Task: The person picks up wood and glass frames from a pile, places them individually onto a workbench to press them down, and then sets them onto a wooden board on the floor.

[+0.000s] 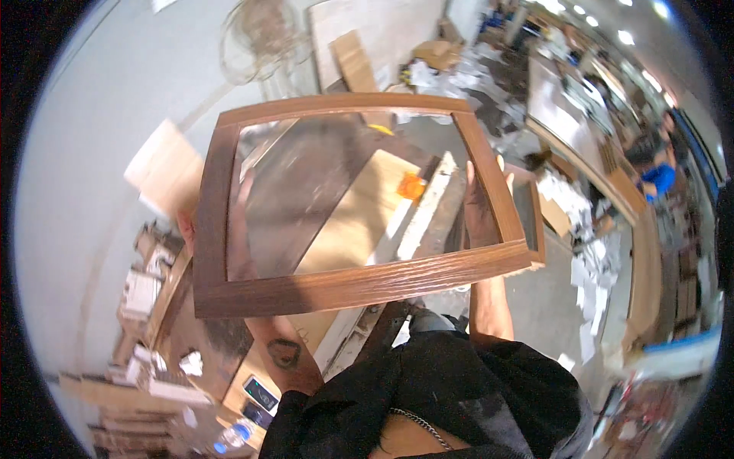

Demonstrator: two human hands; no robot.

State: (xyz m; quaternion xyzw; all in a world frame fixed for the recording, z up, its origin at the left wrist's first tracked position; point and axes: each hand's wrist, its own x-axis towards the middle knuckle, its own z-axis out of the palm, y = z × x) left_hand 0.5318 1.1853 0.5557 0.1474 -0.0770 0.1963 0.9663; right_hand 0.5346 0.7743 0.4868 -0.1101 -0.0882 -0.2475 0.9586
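Note:
A brown wooden frame is held up in front of me, tilted a little, with what looks like a clear pane inside it. On its left side my left hand grips the edge, fingertips showing outside it and the rest seen hazily through the pane. Around the right side closes my right hand, with its fingertips at the outer edge. Behind that side a second brown frame shows in part. Through the opening I see a light wooden board and an orange object on the workbench below.
A phone and a plastic bottle lie at the lower left. Wood offcuts are piled by the left wall. Paper scraps litter the floor at right, near a long table. Another person in blue is at far right.

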